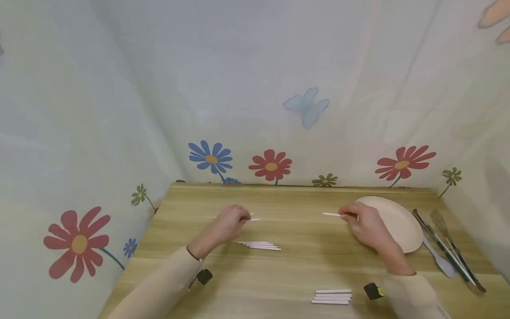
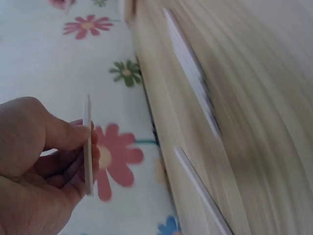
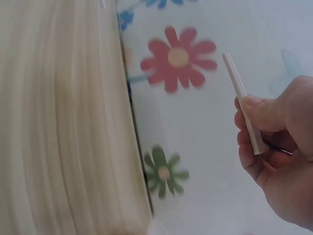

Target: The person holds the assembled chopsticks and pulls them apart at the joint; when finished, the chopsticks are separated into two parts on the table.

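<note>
Thumb and fingertips of my left hand [image 1: 231,221] pinch a thin white stick [image 2: 88,152] above the far left part of the table. Another white stick [image 2: 203,191] lies on the wood close by, mostly behind that hand in the head view. Just nearer lies a slanted row of several white sticks [image 1: 260,245]. My right hand [image 1: 366,223] pinches a similar white stick [image 3: 239,93] between thumb and fingers, its free end pointing left. That hand overlaps the left edge of a pale round plate [image 1: 402,221] in the head view.
At the front, right of centre, several more white sticks [image 1: 331,297] lie side by side. Right of the plate are a pale spoon [image 1: 440,263], a fork [image 1: 440,221] and other long utensils. A flower-printed curtain [image 1: 239,88] surrounds the wooden table [image 1: 295,266].
</note>
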A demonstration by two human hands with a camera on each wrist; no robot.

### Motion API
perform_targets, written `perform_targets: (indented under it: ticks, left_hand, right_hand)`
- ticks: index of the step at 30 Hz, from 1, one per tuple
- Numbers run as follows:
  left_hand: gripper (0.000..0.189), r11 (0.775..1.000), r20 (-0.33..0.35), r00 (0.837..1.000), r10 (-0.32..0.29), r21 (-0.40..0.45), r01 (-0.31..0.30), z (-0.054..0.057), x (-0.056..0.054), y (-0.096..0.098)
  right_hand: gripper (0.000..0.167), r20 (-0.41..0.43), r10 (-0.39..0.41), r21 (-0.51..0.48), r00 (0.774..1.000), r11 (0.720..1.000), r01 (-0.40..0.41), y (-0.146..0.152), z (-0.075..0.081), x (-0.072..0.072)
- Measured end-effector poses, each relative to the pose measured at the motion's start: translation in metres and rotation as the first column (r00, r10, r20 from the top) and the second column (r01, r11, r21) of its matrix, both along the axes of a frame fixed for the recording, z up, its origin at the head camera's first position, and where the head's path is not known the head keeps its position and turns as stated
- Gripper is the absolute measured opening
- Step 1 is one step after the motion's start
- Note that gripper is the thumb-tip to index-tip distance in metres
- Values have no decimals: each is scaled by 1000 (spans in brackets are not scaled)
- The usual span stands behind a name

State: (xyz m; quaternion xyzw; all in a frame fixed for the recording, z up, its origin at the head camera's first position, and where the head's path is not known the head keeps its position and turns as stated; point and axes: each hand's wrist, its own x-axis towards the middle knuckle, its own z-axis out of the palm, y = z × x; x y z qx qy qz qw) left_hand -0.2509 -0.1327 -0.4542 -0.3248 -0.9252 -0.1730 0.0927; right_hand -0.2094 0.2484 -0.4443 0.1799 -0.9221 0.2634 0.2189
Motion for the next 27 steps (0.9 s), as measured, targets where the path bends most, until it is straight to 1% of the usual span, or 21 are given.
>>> perform_targets:
  ticks: [1,2,4,5,6,9,12,14,19,27]
  left_hand:
    - [12,999,2,999,-41,6,41,0,-1,0]
    - [11,998,11,998,-67,15,67,0,-2,3]
    - [12,996,27,995,-91,24,91,1,-2,7]
    - [12,996,37,995,-91,28,90,2,-1,8]
    - [11,997,43,996,-77,28,76,2,-1,8]
    - [10,998,30,998,-60,19,59,2,0,7]
    - [10,997,18,997,-77,16,77,0,1,4]
    - [11,996,25,996,-91,19,90,-2,1,3]
    - [13,996,50,995,-91,26,90,-6,2,1]
    - [13,998,105,993,-56,-2,56,-9,2,0]
  right_hand:
    - [5,18,38,-1,999,999,-38,-2,0,0]
    - [5,30,69,-6,997,998,-68,-5,0,0]
    - [7,32,112,-13,993,994,-111,-11,-2,2]
    - [8,26,116,-13,993,993,-115,-13,-3,3]
    - [9,17,113,-14,993,994,-113,-15,-4,4]
    - [12,-15,95,1,995,995,-95,-18,-5,7]
    - [13,-49,105,29,993,994,-103,-19,-6,9]
    - [13,-76,112,43,991,993,-109,-18,-7,12]
    - [16,-126,125,44,984,992,-121,-17,-6,17]
    - [19,-126,146,42,981,989,-142,-16,-4,26]
